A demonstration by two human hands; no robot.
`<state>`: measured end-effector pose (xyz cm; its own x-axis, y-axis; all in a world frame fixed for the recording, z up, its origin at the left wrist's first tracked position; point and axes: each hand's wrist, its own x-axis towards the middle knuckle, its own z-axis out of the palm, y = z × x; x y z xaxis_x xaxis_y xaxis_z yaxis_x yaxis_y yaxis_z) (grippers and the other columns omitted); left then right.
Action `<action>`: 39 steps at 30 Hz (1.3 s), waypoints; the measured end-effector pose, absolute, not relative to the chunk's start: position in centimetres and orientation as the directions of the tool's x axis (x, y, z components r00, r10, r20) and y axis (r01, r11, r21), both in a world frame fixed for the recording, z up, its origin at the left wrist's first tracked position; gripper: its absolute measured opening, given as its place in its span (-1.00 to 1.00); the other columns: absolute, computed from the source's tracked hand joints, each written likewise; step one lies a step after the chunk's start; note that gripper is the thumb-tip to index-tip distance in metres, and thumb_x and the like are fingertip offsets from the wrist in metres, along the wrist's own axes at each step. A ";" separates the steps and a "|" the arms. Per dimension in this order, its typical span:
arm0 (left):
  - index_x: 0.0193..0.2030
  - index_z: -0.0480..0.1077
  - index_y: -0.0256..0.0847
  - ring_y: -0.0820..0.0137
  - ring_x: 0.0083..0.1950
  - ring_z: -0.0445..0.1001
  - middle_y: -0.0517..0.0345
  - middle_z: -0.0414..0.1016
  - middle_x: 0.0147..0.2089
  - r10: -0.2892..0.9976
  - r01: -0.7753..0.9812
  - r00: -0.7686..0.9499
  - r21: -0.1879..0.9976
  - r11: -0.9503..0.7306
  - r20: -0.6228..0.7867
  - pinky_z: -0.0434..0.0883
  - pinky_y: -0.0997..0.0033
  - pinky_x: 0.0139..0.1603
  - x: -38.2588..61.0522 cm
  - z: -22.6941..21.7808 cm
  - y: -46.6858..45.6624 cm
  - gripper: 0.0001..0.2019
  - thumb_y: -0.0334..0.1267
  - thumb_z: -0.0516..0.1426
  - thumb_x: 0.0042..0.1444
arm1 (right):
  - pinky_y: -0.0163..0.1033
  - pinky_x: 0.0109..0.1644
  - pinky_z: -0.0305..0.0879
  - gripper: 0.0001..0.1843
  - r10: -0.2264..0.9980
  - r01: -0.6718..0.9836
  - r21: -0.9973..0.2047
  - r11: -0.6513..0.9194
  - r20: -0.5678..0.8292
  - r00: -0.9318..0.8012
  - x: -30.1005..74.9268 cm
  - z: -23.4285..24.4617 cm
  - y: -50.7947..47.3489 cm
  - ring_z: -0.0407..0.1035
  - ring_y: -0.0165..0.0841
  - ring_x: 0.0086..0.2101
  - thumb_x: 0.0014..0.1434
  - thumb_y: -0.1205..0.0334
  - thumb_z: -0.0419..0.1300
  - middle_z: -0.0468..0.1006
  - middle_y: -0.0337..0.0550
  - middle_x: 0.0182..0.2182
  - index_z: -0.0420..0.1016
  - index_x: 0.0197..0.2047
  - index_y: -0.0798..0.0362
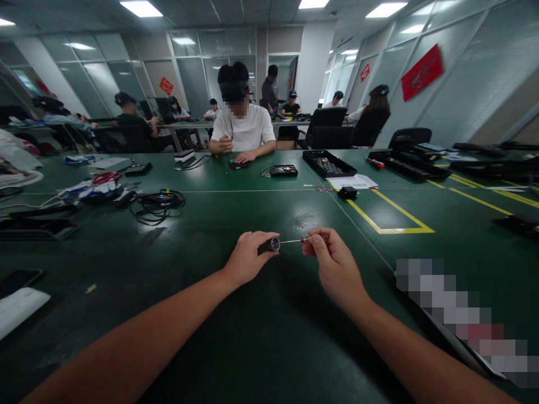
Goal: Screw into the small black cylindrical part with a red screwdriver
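My left hand (251, 255) is closed around a small black cylinder (268, 245), its silver-rimmed round end facing right. Between the thumb and fingers of my right hand (337, 264) is a screwdriver (291, 241) with a thin metal shaft and a partly red handle. The shaft points left, and its tip reaches the cylinder's round end; whether it goes inside I cannot tell. Both hands are held over the green table (261, 348). The far side of the cylinder is hidden by my left fingers.
Across the table a person in a white shirt (261, 124) handles a small dark device (238, 165). A black cable coil (158, 205) lies left, a small black block (347, 193) and open black tray (328, 164) farther right. A blurred-out sheet (458, 320) lies near my right arm.
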<state>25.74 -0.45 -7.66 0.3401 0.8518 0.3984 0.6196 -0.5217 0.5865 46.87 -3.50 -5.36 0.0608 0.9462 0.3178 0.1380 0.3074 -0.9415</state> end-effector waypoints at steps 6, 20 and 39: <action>0.17 0.47 -0.04 0.19 0.16 0.51 0.10 0.60 0.11 0.848 0.620 0.356 0.580 -0.529 0.393 0.25 -0.06 0.29 25.6 -7.9 -0.5 -0.62 -0.28 0.30 0.21 | -0.22 -0.43 0.23 -0.57 0.956 0.217 -0.939 0.269 0.287 0.056 47.1 -4.2 -4.1 0.29 -0.36 -0.53 0.39 -0.17 0.03 0.36 -0.31 -0.59 0.50 -0.19 0.00; 0.17 0.48 -0.04 0.19 0.15 0.51 0.10 0.60 0.11 0.849 0.621 0.365 0.580 -0.527 0.381 0.25 -0.06 0.30 25.6 -7.6 -0.6 -0.64 -0.28 0.28 0.23 | -0.19 -0.39 0.26 -0.54 0.958 0.318 -0.917 0.242 0.277 0.070 47.3 -4.2 -4.2 0.35 -0.32 -0.48 0.38 -0.16 0.02 0.51 -0.19 -0.46 0.57 -0.17 0.01; 0.19 0.46 -0.03 0.21 0.19 0.49 0.11 0.58 0.14 0.842 0.677 0.367 0.506 -0.534 0.396 0.09 -0.14 0.42 25.6 -6.8 -0.7 -0.64 -0.27 0.25 0.26 | -0.08 -0.31 0.45 -0.70 0.988 -0.296 -0.954 0.048 0.002 0.154 47.4 -5.6 -2.1 0.34 -0.31 -0.49 0.20 -0.09 0.24 0.42 -0.25 -0.50 0.39 -0.35 -0.04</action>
<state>25.59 -0.71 -6.80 0.3671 0.8416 0.3961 0.6773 -0.5338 0.5063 47.44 -2.11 -5.64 0.1543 0.9880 0.0016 -0.2963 0.0478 -0.9539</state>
